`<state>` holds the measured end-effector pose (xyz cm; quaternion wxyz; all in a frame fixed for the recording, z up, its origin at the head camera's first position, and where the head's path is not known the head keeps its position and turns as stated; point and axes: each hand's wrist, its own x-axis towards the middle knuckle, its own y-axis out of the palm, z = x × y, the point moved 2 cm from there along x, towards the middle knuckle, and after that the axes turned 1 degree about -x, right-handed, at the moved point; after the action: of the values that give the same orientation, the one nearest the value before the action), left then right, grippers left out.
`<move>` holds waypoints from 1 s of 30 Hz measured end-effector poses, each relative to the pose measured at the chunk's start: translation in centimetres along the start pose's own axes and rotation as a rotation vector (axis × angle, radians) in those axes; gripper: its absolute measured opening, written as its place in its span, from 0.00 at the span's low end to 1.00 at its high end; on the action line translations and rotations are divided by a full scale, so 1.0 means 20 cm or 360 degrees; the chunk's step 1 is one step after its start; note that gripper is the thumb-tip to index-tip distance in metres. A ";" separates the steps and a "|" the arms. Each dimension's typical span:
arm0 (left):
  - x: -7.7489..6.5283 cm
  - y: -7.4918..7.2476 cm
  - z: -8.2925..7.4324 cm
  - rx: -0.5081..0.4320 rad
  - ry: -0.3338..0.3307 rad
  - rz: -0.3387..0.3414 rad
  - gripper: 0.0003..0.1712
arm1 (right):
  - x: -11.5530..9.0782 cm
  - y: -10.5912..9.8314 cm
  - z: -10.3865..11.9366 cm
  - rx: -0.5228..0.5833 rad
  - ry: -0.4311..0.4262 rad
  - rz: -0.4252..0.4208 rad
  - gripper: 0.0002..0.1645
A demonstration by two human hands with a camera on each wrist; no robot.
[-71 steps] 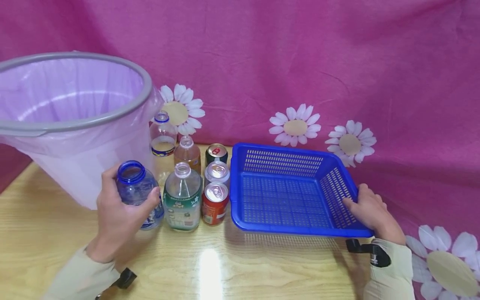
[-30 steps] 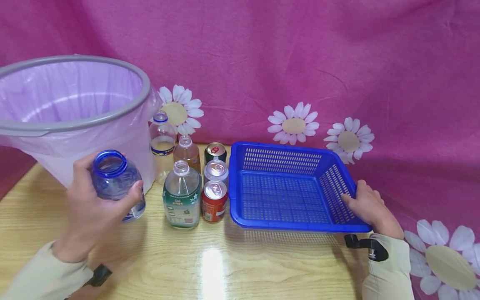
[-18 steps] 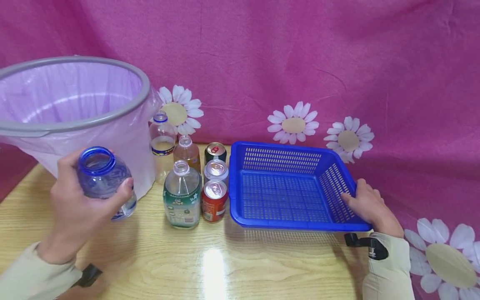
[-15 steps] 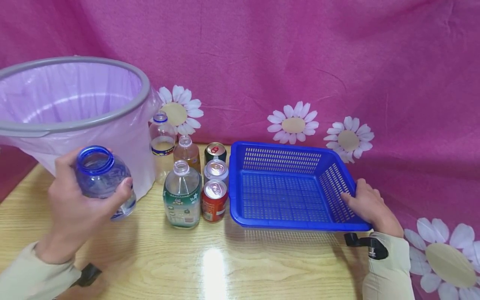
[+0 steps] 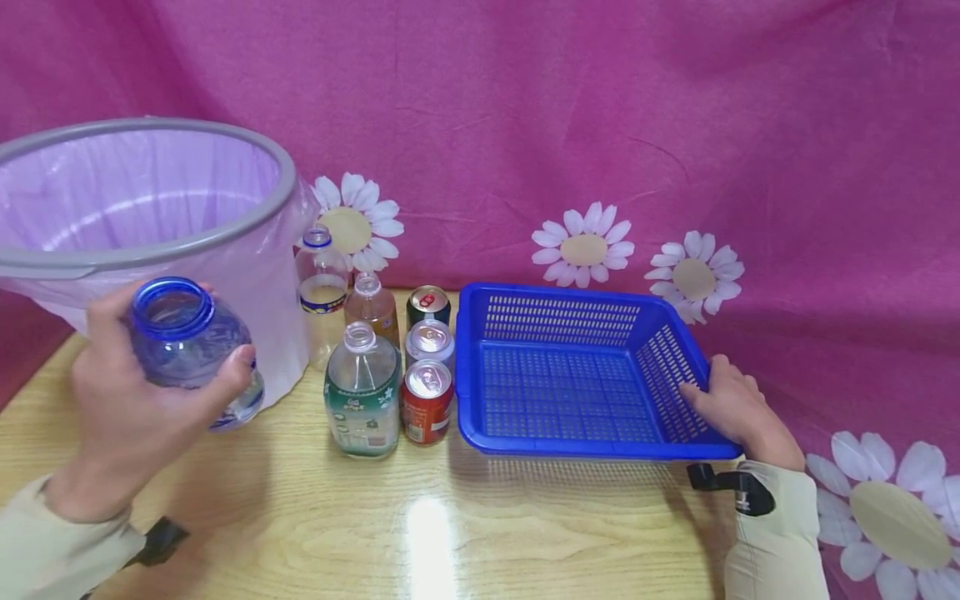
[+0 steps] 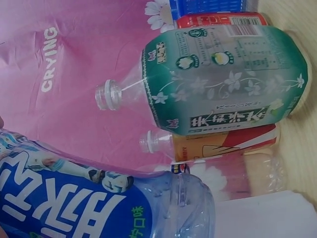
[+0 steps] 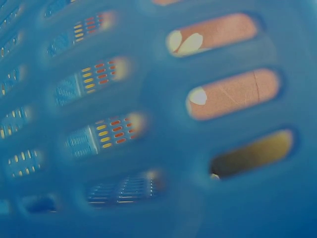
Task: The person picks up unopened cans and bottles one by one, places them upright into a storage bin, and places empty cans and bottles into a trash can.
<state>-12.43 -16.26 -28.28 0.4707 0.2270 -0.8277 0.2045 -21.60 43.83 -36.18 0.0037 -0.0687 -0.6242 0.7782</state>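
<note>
Head cam: L hand point(image 5: 135, 400) is wrapped round the shoulder of the blue bottle point(image 5: 187, 348), thumb on its right, fingers mostly hidden on its left. It's uncapped, looks raised off the table point(image 5: 540, 533), mouth leaning left, just near side of the lined bin point(image 5: 279, 333); can't tell if they touch. R hand point(image 5: 742, 412) grips the right wall of the blue basket point(image 5: 570, 396), thumb inside, other fingers outside. Btwn hands: green-label bottle point(image 5: 363, 408) & red can point(image 5: 427, 408) near, silver can point(image 5: 430, 337) behind the red; dark can point(image 5: 429, 305), amber bottle point(image 5: 373, 313), clear bottle point(image 5: 322, 287) far.

Handling, my guess: blue bottle = thin PET, light if empty (fill lvl hard to read), walls flex, label prob slick, so don't squeeze mid-body. Best hold = shoulder, just under the stiff neck. Won't shatter. Blue basket = light, fairly stiff; take it by the rim, slotted walls prob bend a bit.
</note>
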 end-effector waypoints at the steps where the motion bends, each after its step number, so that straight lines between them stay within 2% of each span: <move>1: 0.00 0.00 0.00 0.0004 -0.0002 -0.0005 0.44 | 0.00 0.00 0.00 0.0001 0.0001 0.0002 0.41; 7: 0.03 -0.01 -0.02 -0.0005 0.0022 -0.0018 0.45 | 0.00 0.00 0.00 0.0007 0.0027 0.0028 0.43; 12: 0.05 -0.01 -0.04 -0.0068 0.0046 -0.0003 0.44 | -0.01 0.00 0.00 0.0005 0.0034 0.0036 0.43; 21: 0.10 -0.01 -0.10 -0.0186 0.0067 -0.0053 0.44 | -0.01 -0.01 0.00 0.0015 0.0015 0.0011 0.42; 30: 0.13 -0.01 -0.08 -0.0336 0.0154 -0.0073 0.43 | -0.01 -0.02 -0.01 0.0004 0.0021 0.0020 0.43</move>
<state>-12.32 -15.97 -25.20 0.5359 0.1848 -0.8156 0.1159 -21.32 44.09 -35.83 0.0032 -0.0777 -0.6228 0.7785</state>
